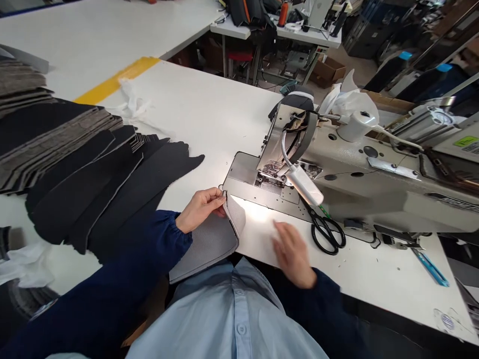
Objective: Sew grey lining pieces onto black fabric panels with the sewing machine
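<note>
My left hand (204, 207) pinches the top corner of a grey fabric piece (209, 242) with dark edging, just left of the sewing machine's metal plate (243, 174). The fabric hangs over the table's front edge against my shirt. To the right of the fabric, my right hand (294, 254) is over the table, blurred by motion, with its fingers smeared. Black-handled scissors (327, 234) lie right of that hand, their blades partly under the machine's lamp (305, 184). The sewing machine (348, 174) stands behind them.
Stacks of dark fabric pieces (123, 184) cover the left of the white table (209, 109). A blue cutter (430, 267) lies at the right. White scraps (136, 102) rest near a yellow strip (116, 81). Behind are another table (299, 35) and a cardboard box (328, 70).
</note>
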Demonstrator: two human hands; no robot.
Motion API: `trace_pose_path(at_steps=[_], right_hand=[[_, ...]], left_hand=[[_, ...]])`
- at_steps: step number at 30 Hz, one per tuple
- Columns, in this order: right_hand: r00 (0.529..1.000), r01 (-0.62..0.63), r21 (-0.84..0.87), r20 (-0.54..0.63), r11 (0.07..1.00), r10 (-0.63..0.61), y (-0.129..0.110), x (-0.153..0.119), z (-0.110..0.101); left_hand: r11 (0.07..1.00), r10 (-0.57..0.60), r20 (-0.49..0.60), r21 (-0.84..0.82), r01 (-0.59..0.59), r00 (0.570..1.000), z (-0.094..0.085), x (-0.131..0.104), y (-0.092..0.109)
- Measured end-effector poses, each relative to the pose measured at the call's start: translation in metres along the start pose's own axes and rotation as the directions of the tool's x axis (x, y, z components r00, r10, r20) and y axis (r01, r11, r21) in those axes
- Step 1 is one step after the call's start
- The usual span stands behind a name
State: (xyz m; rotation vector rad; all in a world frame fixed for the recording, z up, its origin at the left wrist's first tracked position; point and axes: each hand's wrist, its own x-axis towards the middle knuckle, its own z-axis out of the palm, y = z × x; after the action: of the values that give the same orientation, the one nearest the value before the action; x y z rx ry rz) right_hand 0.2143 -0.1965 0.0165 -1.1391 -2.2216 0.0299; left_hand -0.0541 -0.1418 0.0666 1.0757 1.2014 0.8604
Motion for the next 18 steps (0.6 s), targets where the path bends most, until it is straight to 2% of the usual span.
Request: trace_pose_path(at_steps=[3,5,8,10,12,14,16,18], right_hand=[[0.971,-0.231,-0.288,-0.009,0.929,0.239,0.046,-0.033,-0.038],[0.947,-0.259,-0.424,0.065,0.868,0.314,0.069,-0.052,-0.052],[0.913,-0.264,-0.445,0.17,0.856,0.37,0.083,-0.065,-0.06],[0.873,-0.336,-0.387,0.213,0.859,0.438,0.082,-0.063,-0.061],[0.808,-0.47,-0.267,0.254,0.841,0.532,0.076,-0.055,-0.062],[0.724,-0.637,-0.01,0.336,0.771,0.602,0.064,-0.046,-0.061],[0.668,-0.741,0.335,0.452,0.582,0.591,0.046,-0.037,-0.055],[0.677,-0.727,0.601,0.543,0.332,0.498,0.021,-0.029,-0.043]], left_hand=[[1.0,0.002,0.039,-0.024,-0.001,0.999,0.004,-0.002,0.002],[0.999,-0.006,0.064,-0.038,0.008,0.998,0.007,-0.004,0.004],[0.999,-0.025,0.102,-0.039,0.029,0.995,0.01,-0.006,0.004],[0.999,-0.038,0.113,-0.026,0.041,0.993,0.01,-0.007,0.002],[0.999,-0.049,0.12,-0.003,0.05,0.992,0.008,-0.008,0.001],[0.999,-0.044,0.123,0.036,0.04,0.991,0.007,-0.009,0.002],[0.994,0.032,0.091,0.105,-0.041,0.995,0.006,-0.011,0.004],[0.964,0.161,0.037,0.21,-0.165,0.986,0.005,-0.012,0.008]])
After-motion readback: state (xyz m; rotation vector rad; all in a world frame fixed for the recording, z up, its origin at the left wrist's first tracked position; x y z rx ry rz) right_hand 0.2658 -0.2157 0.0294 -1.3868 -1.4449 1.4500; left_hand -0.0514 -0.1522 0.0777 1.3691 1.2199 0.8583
